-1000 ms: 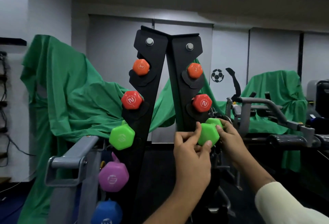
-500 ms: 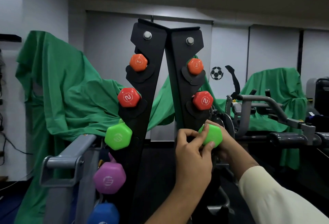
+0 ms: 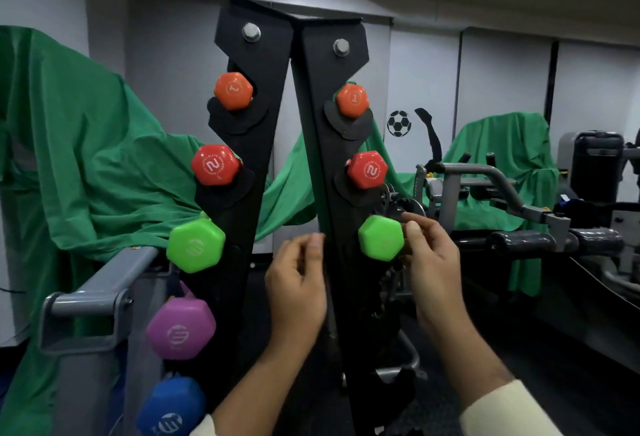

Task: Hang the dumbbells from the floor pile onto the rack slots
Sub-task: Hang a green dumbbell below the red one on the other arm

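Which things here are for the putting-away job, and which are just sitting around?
For the job: black metal rack; green hexagonal dumbbell on its right side; left hand; right hand.

Just around: green cloth covers; grey exercise machine; football sticker.

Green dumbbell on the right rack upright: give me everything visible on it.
The green dumbbell shows one hexagonal end, bright lime with a smooth matte, rubbery-looking coating; no marking is readable on this face. Its handle and far head are hidden. It sits in the third slot down on the right upright, below the red dumbbell marked 2. The right hand is at its right edge, thumb touching or nearly touching it. The left hand is apart from it, fingers loosely curled.
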